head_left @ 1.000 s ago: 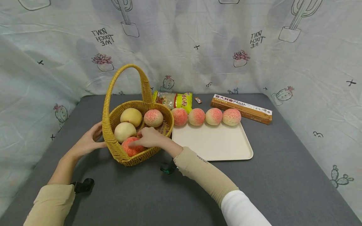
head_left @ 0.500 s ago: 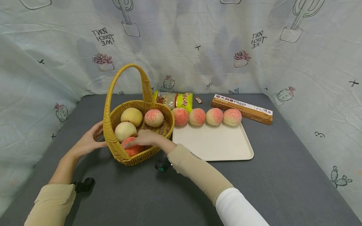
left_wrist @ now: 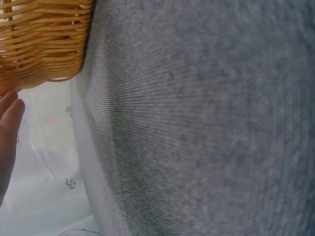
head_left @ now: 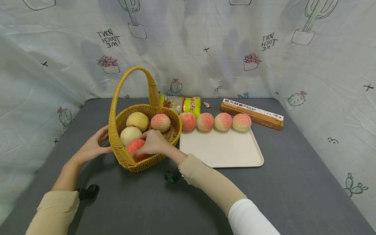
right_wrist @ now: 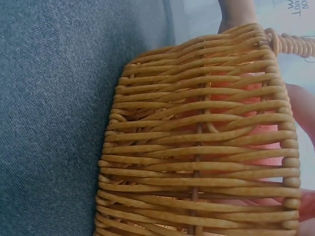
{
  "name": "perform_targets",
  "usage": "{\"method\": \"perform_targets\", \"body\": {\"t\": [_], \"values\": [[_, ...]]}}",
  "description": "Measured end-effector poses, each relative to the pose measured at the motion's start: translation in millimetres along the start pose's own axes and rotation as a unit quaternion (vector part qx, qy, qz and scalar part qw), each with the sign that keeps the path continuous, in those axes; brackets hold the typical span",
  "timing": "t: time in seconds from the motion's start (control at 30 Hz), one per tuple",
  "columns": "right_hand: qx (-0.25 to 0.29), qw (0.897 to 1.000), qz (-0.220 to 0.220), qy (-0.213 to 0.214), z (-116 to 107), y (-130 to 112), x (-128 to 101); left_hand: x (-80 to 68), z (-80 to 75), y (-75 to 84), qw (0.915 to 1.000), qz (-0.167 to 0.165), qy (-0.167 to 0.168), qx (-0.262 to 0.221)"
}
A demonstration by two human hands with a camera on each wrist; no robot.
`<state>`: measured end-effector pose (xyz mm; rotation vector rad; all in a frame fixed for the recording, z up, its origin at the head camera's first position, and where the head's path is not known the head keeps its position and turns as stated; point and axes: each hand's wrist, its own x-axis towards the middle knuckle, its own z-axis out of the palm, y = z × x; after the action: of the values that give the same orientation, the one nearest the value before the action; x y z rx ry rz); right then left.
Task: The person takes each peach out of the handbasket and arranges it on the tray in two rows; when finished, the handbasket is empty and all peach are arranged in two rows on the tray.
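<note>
Right hand (head_left: 152, 143): inside the basket (head_left: 173, 132), fingers curled over the top of the red peach (head_left: 134, 147) and gripping it. The red peach sits at the near end of the basket, just in front of a pale peach (head_left: 130, 134). In the right wrist view only the woven basket wall (right_wrist: 197, 142) shows, with fingertips (right_wrist: 302, 113) and a reddish surface visible through the gaps.

Left hand (head_left: 95, 147): fingers nearly straight, resting against the outer left wall of the basket, beside the foot of the handle (head_left: 129, 70). It holds nothing. The left wrist view shows fingertips (left_wrist: 10, 115) just below the basket's edge.

Further contents of the basket: a second pale peach (head_left: 137, 120) and a speckled pink peach (head_left: 160, 122) at the far end.

Change against the frame half a second earlier: the right hand has shifted slightly toward the far end and sits higher, and more of the red peach's top shows to the left of the fingers. The left hand and basket are unchanged.

Right of the basket: a cream tray (head_left: 223, 150) with four pink peaches (head_left: 214, 121) in a row along its far edge.
</note>
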<state>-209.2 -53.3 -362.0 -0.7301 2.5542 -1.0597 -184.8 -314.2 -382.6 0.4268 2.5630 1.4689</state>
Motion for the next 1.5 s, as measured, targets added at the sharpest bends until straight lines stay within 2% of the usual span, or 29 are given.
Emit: {"method": "perform_targets", "body": {"t": [0.13, 0.3, 0.47, 0.7, 0.97, 1.1, 1.33, 1.5], "values": [[0.006, 0.999, -0.011, 0.03, 0, 1, -2, 0.3, 0.4, -0.9, 1.0, 0.004, 0.001, 0.0], [0.041, 0.997, -0.027, 0.056, -1, 0, -6, -0.1, 0.4, -0.2, 1.0, 0.0, 0.002, 0.0], [0.08, 0.992, -0.051, 0.079, 0, 2, -10, -0.2, 0.0, 0.1, 1.0, -0.005, 0.0, 0.001], [0.118, 0.985, -0.063, 0.106, -3, 6, -14, -0.9, 0.5, 0.0, 1.0, -0.003, -0.004, -0.001], [0.217, 0.969, -0.073, 0.089, -12, 16, -20, -2.1, 0.7, -0.2, 1.0, 0.004, -0.004, -0.001], [0.239, 0.966, -0.06, 0.083, -17, 20, -24, -1.8, 0.3, 0.6, 1.0, 0.003, -0.004, 0.001], [0.299, 0.948, -0.056, 0.098, -32, 28, -34, -1.0, -0.2, 0.0, 1.0, 0.007, -0.007, -0.001], [0.321, 0.938, -0.053, 0.118, -51, 35, -45, -0.6, -0.9, 0.5, 0.9999, 0.007, -0.009, -0.003]]}}
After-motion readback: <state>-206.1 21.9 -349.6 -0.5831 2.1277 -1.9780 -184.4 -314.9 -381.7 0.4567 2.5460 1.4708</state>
